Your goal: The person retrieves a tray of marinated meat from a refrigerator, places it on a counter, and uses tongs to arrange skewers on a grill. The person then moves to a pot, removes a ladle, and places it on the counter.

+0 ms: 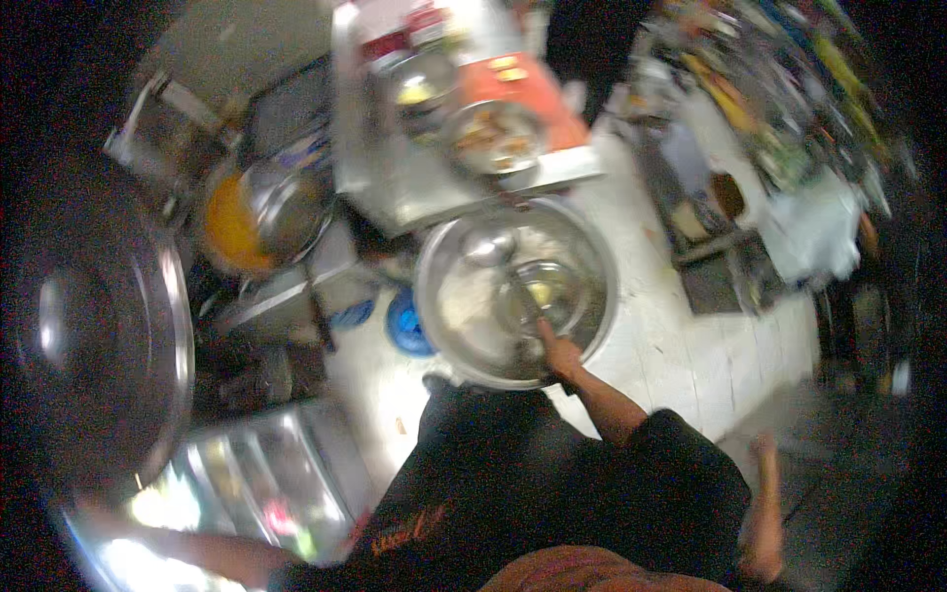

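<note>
A wide steel basin with pale, flour-like contents stands before me. My right hand reaches over its near rim, with the fingers around the end of a dark handle. That handle runs up to a round steel ladle head. Beside it, inside the basin, sits a small steel bowl with something yellowish in it. My left arm stretches out to the lower left, and my left hand is a blur below a very large, dark round metal vessel; its fingers cannot be made out.
Beyond the basin are a steel bowl with brown pieces and an orange-red board. A blue container touches the basin's left side. Compartmented trays lie lower left. Crowded crates and bags stand right, with a bare limb below.
</note>
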Action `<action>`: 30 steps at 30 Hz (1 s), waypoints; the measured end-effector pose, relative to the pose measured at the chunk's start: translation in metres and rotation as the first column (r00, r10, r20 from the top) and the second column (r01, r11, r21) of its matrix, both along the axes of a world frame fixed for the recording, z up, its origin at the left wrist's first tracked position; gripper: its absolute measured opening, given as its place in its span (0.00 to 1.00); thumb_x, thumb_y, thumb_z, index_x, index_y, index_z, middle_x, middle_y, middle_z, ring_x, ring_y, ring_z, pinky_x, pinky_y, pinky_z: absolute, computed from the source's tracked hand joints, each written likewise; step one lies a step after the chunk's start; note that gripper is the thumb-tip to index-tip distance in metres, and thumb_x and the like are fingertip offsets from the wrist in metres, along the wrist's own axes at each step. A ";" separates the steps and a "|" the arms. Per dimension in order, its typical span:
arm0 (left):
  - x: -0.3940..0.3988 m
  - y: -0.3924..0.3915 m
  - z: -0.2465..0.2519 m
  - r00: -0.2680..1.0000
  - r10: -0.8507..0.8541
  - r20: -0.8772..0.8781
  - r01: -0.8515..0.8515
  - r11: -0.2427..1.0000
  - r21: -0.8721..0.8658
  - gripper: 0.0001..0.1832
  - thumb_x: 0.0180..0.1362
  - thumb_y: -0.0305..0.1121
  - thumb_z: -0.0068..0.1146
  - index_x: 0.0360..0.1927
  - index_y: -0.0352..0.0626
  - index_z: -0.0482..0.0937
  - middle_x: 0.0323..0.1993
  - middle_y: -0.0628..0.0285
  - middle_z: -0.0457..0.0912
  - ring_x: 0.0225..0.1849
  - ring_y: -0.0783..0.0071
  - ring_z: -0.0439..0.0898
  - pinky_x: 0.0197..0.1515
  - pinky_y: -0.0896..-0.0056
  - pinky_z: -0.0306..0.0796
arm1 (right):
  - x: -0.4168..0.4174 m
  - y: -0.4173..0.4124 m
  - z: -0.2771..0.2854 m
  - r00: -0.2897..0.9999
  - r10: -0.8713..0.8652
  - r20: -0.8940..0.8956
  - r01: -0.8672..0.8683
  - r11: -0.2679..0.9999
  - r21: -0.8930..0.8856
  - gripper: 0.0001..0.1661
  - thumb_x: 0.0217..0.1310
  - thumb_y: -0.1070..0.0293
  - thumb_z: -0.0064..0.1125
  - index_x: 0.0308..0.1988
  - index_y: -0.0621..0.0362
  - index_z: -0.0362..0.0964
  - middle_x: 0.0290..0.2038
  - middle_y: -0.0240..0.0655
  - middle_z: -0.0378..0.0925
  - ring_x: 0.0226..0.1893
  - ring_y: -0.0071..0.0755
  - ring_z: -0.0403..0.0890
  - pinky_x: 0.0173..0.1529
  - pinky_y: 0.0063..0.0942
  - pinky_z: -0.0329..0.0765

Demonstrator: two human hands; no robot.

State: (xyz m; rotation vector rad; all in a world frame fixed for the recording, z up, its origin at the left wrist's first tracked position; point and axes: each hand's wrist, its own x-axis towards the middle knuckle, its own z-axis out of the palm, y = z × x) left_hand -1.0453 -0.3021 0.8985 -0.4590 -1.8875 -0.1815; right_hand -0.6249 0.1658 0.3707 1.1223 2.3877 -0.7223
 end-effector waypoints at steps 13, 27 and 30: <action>0.066 0.157 -0.142 0.513 -0.616 0.598 0.402 0.788 0.467 0.32 0.39 0.20 0.42 0.55 0.37 0.70 0.52 0.54 0.73 0.51 0.65 0.73 0.55 0.69 0.63 | 0.057 -0.012 0.178 0.989 -0.104 -0.104 0.137 0.908 0.396 0.38 0.51 0.72 0.47 0.60 0.26 0.50 0.36 0.51 0.70 0.28 0.51 0.78 0.29 0.42 0.76; 0.130 0.210 -0.321 -0.171 -0.723 0.669 0.219 0.634 0.742 0.29 0.44 0.24 0.47 0.56 0.48 0.68 0.48 0.48 0.74 0.48 0.53 0.74 0.52 0.63 0.66 | 0.087 -0.133 0.284 0.833 -0.386 -0.397 0.527 0.773 0.353 0.44 0.34 0.78 0.57 0.57 0.49 0.54 0.40 0.41 0.73 0.34 0.44 0.75 0.41 0.35 0.72; 0.158 0.236 -0.305 -0.353 -0.549 0.757 0.288 0.706 0.647 0.38 0.45 0.23 0.45 0.64 0.47 0.53 0.59 0.44 0.61 0.59 0.46 0.63 0.59 0.57 0.59 | 0.108 -0.166 0.339 0.777 -0.423 -0.466 0.605 0.706 0.368 0.39 0.39 0.76 0.59 0.55 0.47 0.56 0.31 0.40 0.73 0.29 0.43 0.74 0.34 0.36 0.74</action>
